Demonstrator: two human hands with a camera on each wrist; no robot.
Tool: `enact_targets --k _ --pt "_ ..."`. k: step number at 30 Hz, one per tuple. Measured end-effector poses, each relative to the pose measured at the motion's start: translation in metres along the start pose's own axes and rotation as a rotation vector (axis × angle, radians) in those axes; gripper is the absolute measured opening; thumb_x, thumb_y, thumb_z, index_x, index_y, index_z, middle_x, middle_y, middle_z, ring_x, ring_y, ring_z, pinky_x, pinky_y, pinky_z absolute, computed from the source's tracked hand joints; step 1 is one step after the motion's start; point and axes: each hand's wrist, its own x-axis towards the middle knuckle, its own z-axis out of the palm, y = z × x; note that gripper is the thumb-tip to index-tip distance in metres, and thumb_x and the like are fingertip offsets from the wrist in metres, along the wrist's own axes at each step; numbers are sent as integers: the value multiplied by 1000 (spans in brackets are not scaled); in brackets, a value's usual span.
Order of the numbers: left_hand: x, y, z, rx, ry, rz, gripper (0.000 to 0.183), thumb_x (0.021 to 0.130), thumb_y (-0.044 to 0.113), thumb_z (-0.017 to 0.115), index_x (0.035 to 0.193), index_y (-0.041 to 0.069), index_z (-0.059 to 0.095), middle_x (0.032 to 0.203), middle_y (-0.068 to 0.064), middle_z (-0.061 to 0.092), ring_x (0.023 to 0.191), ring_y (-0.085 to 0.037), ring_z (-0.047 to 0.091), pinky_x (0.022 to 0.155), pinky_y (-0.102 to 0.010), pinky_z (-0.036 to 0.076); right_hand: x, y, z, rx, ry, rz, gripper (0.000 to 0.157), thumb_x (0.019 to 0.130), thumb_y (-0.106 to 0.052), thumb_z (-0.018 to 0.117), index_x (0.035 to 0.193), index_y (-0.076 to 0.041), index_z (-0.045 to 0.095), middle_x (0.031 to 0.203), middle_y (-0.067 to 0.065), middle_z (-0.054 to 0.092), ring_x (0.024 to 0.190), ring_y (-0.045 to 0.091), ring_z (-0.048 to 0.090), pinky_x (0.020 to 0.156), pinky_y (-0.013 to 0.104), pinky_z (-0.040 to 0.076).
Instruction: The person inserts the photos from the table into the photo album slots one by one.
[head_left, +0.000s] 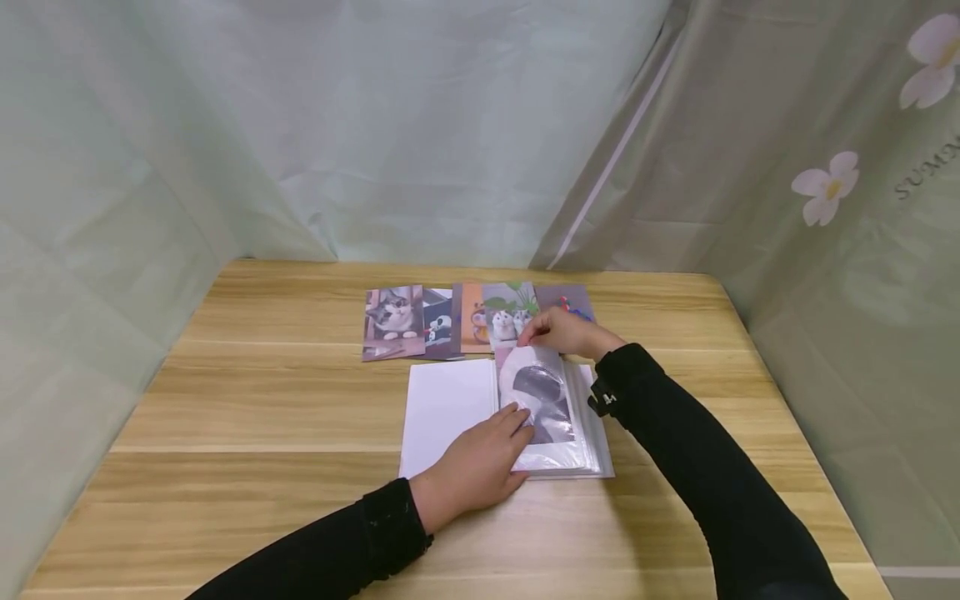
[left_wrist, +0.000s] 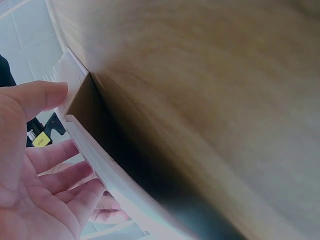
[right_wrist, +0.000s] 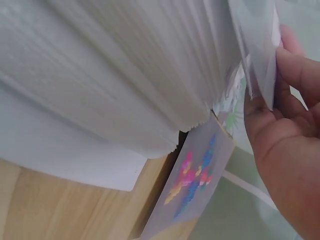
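An open white photo album [head_left: 447,410] lies near the middle of the table, its thick stack of clear pocket pages [right_wrist: 165,60] on the right side. In the top pocket sits a photo [head_left: 553,421] with a pale rounded shape and a dark grey area; its upper end stands out at the page's top. My right hand [head_left: 564,333] pinches that upper end between thumb and fingers, with plastic film close by in the right wrist view. My left hand [head_left: 476,460] rests across the album's lower middle, fingers extended onto the page's lower left. The left wrist view shows its thumb [left_wrist: 47,95] at the album's lower edge.
Behind the album lies a row of overlapping photos: a cat photo [head_left: 393,321] at the left, a dark one [head_left: 438,321], an orange one [head_left: 474,321], a two-cat one [head_left: 504,321] and a colourful one [right_wrist: 192,170]. Curtains [head_left: 420,150] enclose the wooden table [head_left: 247,417].
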Motion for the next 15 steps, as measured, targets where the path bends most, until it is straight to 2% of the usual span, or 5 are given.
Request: enact_targets --k 6,15 --pt "0 -1 1 0 12 1 58 91 40 71 133 3 59 143 -16 53 139 -31 45 114 -35 37 -6 -7 2 -55 -64 -26 16 96 4 61 98 0 77 97 6 74 90 11 61 78 23 50" --pt "1 1 0 -17 3 -7 58 90 38 72 134 2 59 144 -17 53 139 -32 44 115 -36 35 -11 -10 6 -81 -70 -33 18 95 4 61 92 -1 78 91 4 75 81 8 57 72 21 47"
